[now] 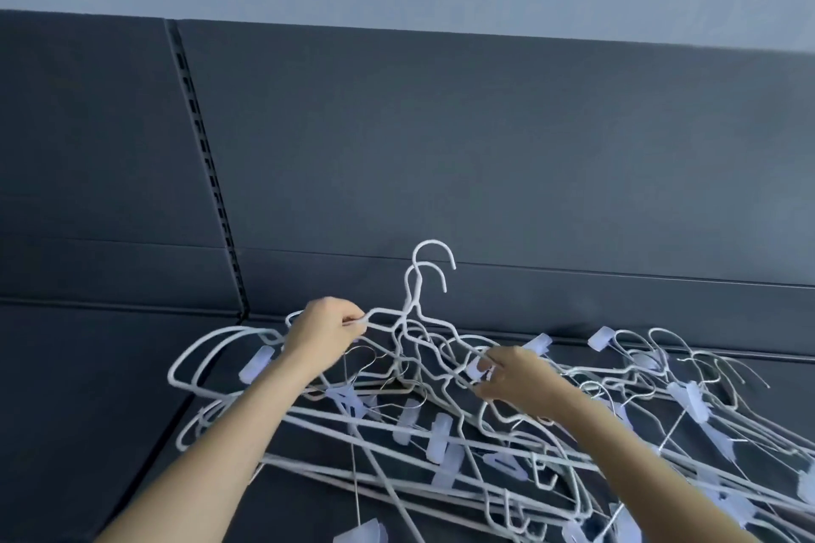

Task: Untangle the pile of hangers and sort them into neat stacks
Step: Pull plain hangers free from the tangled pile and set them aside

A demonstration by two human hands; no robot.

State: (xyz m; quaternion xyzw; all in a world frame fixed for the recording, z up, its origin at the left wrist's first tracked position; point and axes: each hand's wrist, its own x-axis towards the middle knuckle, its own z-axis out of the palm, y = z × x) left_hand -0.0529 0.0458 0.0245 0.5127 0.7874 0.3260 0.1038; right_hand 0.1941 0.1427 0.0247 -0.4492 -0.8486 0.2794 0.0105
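Seen from the head camera, a tangled pile of white coated-wire hangers with pale plastic clips (441,432) is lying across a dark grey padded surface (110,366). At the pile's far left, the left hand (324,324) is gripping the shoulder of two white hangers (416,291), their hooks rising above the pile. At the pile's top centre, the right hand (514,375) is pinching a pale clip (476,366).
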